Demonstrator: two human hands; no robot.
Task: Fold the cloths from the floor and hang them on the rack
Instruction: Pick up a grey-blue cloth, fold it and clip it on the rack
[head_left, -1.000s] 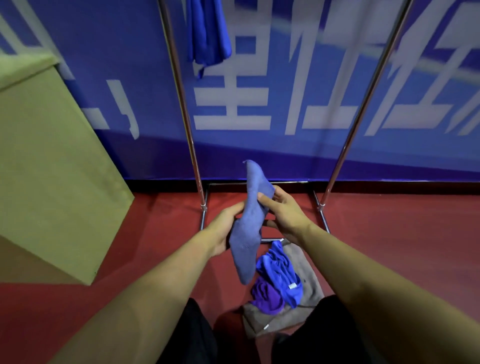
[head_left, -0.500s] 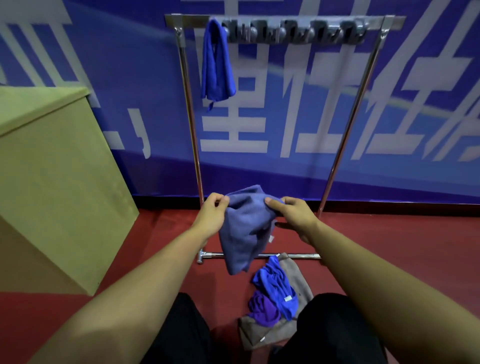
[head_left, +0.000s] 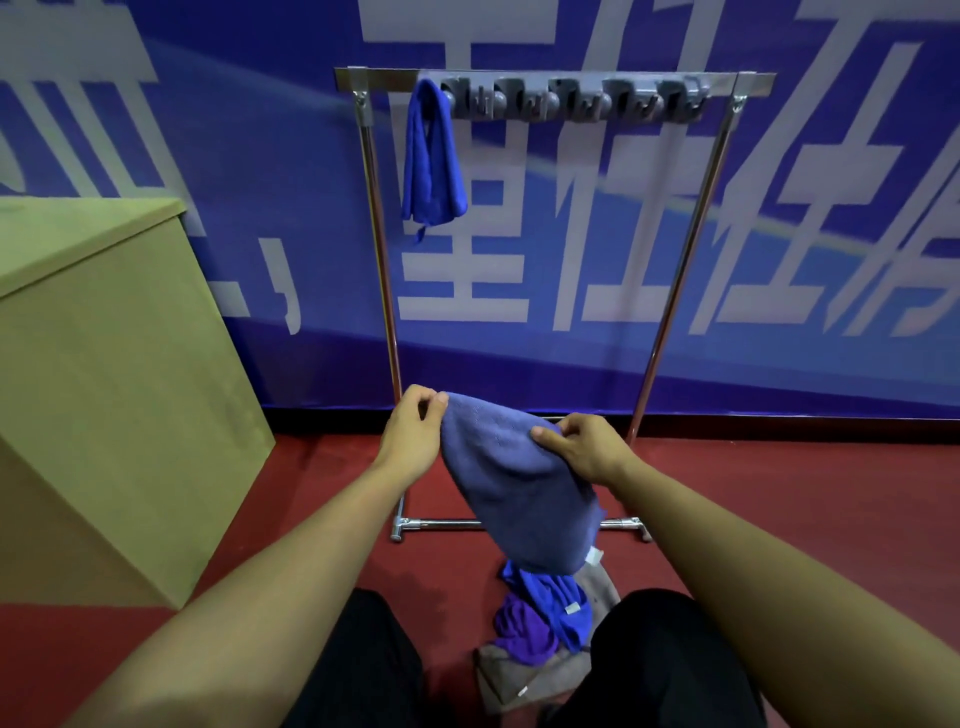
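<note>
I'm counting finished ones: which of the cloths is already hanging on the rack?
Only the bright blue cloth, draped at the left end of the rack. The greyish-blue one is held in both hands, and the rest lie in the pile on the floor.

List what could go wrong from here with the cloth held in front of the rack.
1. The grey-blue cloth is pinched only at its upper edge by the left hand and right hand; it may slip or fold crookedly.
2. Its lower end hangs right over the pile on the floor and might snag it.
3. The blue cloth already hangs at the left end of the rack; reaching up beside it might knock it down.
</note>
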